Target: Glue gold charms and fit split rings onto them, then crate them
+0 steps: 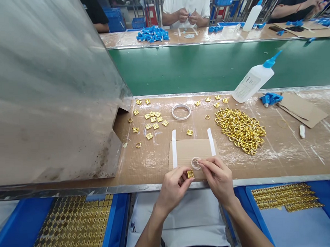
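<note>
My left hand [173,187] pinches a small gold square piece [190,173] near the table's front edge. To its right, my right hand [218,176] has its thumb and index finger pressed together over a small round clear dish [195,163]; what the fingertips hold is too small to name. The dish rests on a cardboard sheet [192,148] with white tape strips [174,149] at its sides. Behind the sheet lie a single gold square piece [189,132] and a white tape ring [181,112]. A heap of gold rings [241,129] lies to the right.
A large metal housing [44,90] stands left. A glue bottle [252,81] leans behind the rings, near blue scraps [270,98]. Blue trays [121,224] with gold pieces sit below the table edge. People work across the green belt [195,67].
</note>
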Action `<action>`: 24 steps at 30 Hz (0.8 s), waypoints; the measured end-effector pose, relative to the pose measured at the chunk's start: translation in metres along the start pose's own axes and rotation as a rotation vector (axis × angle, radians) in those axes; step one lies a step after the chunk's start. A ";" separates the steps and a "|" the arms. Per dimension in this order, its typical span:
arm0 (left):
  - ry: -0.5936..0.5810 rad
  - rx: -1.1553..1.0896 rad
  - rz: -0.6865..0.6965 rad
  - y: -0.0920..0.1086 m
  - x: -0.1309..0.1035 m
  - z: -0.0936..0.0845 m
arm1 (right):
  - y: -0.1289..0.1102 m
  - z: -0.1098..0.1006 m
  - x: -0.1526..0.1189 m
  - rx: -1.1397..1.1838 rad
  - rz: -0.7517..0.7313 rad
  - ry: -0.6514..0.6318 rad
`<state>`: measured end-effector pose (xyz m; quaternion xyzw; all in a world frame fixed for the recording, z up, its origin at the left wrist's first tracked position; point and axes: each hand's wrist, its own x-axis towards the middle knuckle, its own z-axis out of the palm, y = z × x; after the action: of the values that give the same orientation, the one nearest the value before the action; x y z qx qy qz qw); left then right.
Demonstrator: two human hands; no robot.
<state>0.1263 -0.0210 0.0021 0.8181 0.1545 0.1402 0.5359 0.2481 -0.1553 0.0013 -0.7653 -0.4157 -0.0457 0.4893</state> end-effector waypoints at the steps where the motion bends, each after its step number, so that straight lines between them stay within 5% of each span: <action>1: -0.002 -0.004 0.000 0.000 0.000 0.000 | 0.000 -0.001 0.001 -0.001 0.002 -0.010; 8: 0.018 -0.014 0.022 -0.001 0.000 0.001 | 0.002 -0.004 0.006 0.065 0.037 -0.056; 17: 0.045 -0.035 -0.001 0.004 0.002 0.003 | -0.007 0.003 -0.006 0.379 0.314 0.130; 24: 0.047 -0.006 0.013 0.000 0.001 0.005 | -0.010 0.009 -0.025 0.451 0.298 0.192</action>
<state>0.1297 -0.0250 0.0005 0.8139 0.1613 0.1630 0.5339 0.2221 -0.1609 -0.0078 -0.6819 -0.2499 0.0481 0.6857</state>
